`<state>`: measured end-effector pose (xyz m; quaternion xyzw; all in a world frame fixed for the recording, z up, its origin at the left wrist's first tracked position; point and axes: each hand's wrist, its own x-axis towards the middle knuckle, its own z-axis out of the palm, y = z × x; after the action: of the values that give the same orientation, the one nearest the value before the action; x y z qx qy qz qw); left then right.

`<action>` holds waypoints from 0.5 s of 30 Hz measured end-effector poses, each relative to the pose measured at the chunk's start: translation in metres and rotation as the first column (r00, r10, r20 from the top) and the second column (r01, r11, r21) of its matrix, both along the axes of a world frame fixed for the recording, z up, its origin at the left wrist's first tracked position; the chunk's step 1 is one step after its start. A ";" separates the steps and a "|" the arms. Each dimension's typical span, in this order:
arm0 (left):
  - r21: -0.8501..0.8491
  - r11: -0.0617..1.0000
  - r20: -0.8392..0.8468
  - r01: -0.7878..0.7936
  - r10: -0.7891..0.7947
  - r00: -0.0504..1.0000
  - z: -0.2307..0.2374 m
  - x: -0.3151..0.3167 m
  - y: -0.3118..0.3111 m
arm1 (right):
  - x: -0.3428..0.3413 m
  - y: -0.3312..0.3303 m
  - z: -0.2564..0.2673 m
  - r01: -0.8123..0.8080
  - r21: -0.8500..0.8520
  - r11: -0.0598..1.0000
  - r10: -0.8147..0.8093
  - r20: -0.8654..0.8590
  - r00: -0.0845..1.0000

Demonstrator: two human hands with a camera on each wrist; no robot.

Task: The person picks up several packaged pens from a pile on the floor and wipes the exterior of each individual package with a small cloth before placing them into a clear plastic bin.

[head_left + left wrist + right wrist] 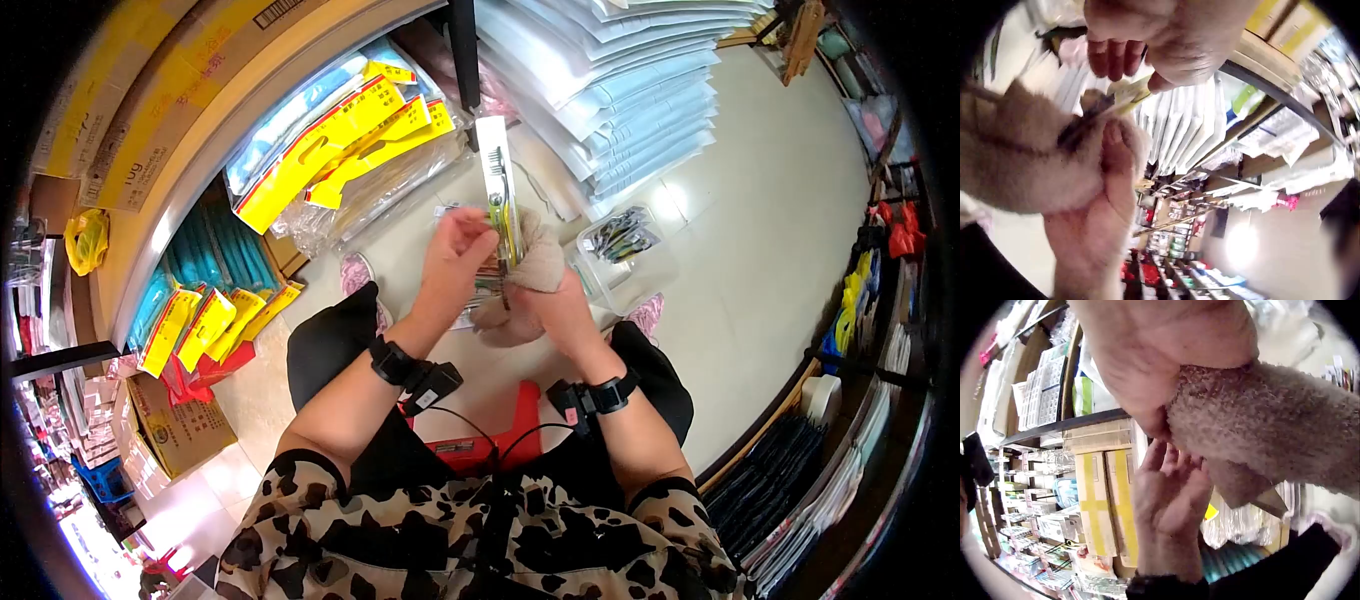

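Observation:
My right hand grips a fuzzy beige-brown cloth, the thumb pressing on it in the left wrist view. A packaged toothbrush stands up out of the folded cloth, with its lower part hidden. My left hand is at the left side of the pack, palm turned up, fingers loosely bent and their tips right at the pack's edge. In the left wrist view, the left thumb overlaps the yellowish edge of the pack. Below the hands, more thin packs show partly behind the cloth.
A clear plastic box with several packaged toothbrushes stands on the floor to the right. Large white packets are stacked ahead. Yellow-topped bags fill the shelf at left. A red stool is between the legs.

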<state>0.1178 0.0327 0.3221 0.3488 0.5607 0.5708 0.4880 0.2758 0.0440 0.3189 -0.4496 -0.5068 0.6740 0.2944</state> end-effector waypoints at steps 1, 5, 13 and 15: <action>0.107 0.994 -0.168 -0.032 0.050 0.984 0.002 -0.003 0.001 | 0.003 0.004 -0.001 -0.024 0.021 0.999 0.023 0.024 0.999; 0.102 0.926 -0.995 0.364 0.091 0.050 0.040 -0.016 -0.005 | 0.008 0.006 0.007 -0.190 0.196 0.962 0.149 0.205 0.967; -0.212 0.849 -0.867 0.484 -0.392 0.308 0.018 -0.029 -0.013 | 0.032 0.029 0.008 0.155 -0.057 0.986 -0.161 -0.132 0.978; -0.195 0.864 -0.824 0.464 -0.401 0.400 0.011 -0.026 -0.017 | 0.030 0.031 0.004 0.285 -0.141 0.948 -0.313 -0.253 0.916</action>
<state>0.0917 0.0155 0.3335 0.7281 0.5956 0.2009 0.2734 0.3056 0.0748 0.3225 -0.4394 -0.3522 0.7010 0.4376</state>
